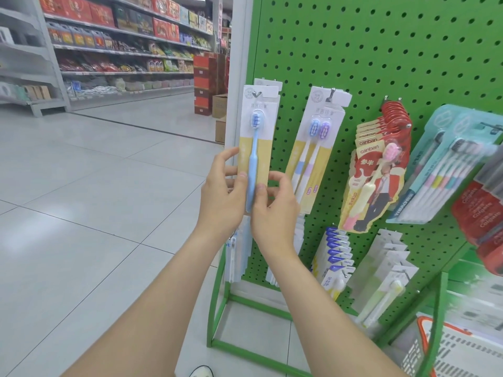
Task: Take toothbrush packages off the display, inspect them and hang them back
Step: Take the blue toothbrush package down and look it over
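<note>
A white-and-yellow card package with one blue toothbrush (257, 137) is at the left edge of the green pegboard display (381, 50). Its top hole sits at a metal hook (255, 94), with more of the same packages behind it. My left hand (221, 195) pinches the package's left edge near the bottom. My right hand (275, 205) pinches its lower right side, thumb on the front by the blue handle.
To the right hang a twin-brush package (315, 148), red-and-cream canban packages (375, 170), a teal multi-brush pack (446, 170) and red Colgate packs (481, 213). Lower hooks hold white and blue packages (334, 257). A white-and-orange basket (451, 346) stands bottom right. Tiled aisle floor (81, 200) lies left.
</note>
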